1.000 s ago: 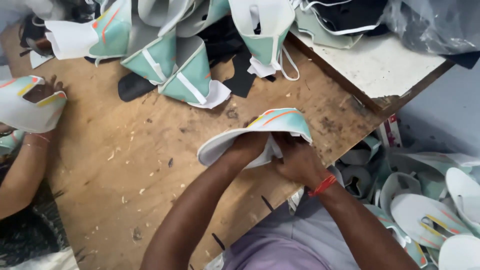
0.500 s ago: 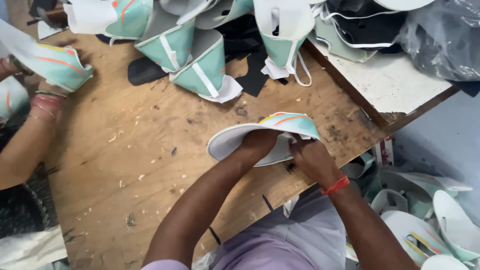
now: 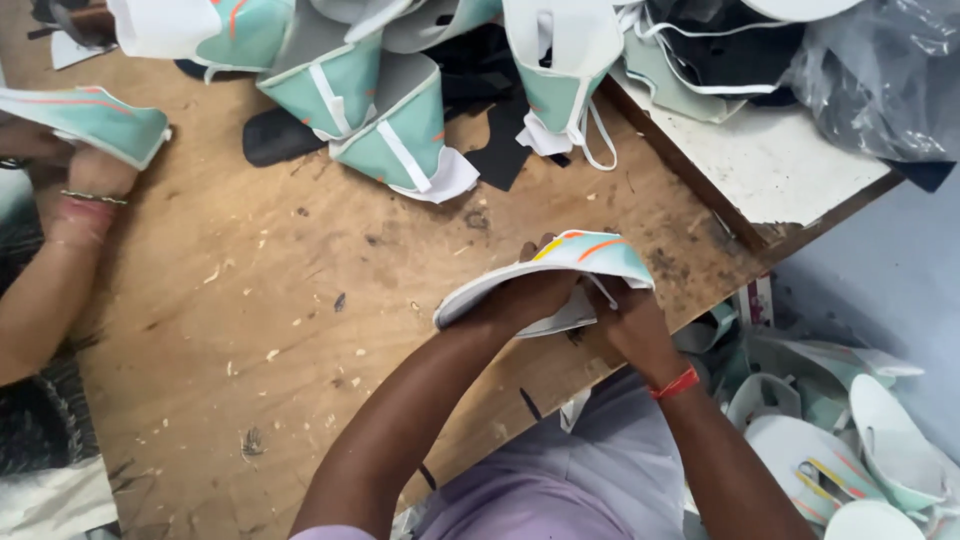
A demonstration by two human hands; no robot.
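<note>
My left hand [image 3: 530,297] and my right hand [image 3: 630,320] both grip one mint-green and white shoe upper [image 3: 580,252] with orange and yellow stripes, held over the near edge of the wooden table [image 3: 300,330]. The left fingers are tucked under its white lining, and the right hand pinches its right end. A red band circles my right wrist.
A heap of similar mint-green uppers [image 3: 390,130] and black pieces lies at the table's far side. A co-worker's hand [image 3: 95,170] at the left holds another upper [image 3: 85,118]. More uppers fill a pile [image 3: 850,430] below the table at right. A white board [image 3: 780,160] lies at the back right.
Both my hands and the upper stay together at the table's edge. The co-worker's upper at left has turned flatter and moved.
</note>
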